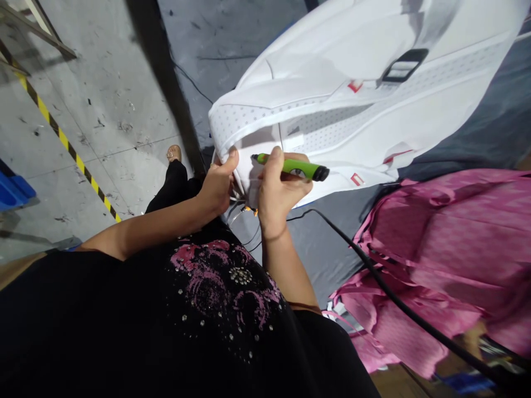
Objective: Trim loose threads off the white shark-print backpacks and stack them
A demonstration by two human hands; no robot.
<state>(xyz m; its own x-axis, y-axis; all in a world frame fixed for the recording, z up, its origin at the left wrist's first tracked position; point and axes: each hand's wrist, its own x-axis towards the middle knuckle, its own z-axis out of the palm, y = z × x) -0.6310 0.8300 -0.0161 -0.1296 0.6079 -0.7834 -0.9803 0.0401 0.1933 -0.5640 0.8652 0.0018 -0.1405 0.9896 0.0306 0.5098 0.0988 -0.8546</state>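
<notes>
A white backpack (323, 72) lies on the grey work surface, its dotted straps and a black buckle (404, 65) facing up. My left hand (219, 179) pinches the backpack's near end, thumb on top and fingers out of sight beneath. Between the thumb and fingers of my right hand (280, 188) is a green marker (296, 167) with black ends. Its tip points left, close over the white fabric near my left thumb. Whether the tip touches the fabric I cannot tell.
Pink patterned bags (464, 237) are piled at the right. A black cable (398, 296) runs across the right side, with thinner wires near my right wrist. On the left, yellow-black tape (62, 132) crosses the littered floor, with a blue bin (14, 188) at the edge.
</notes>
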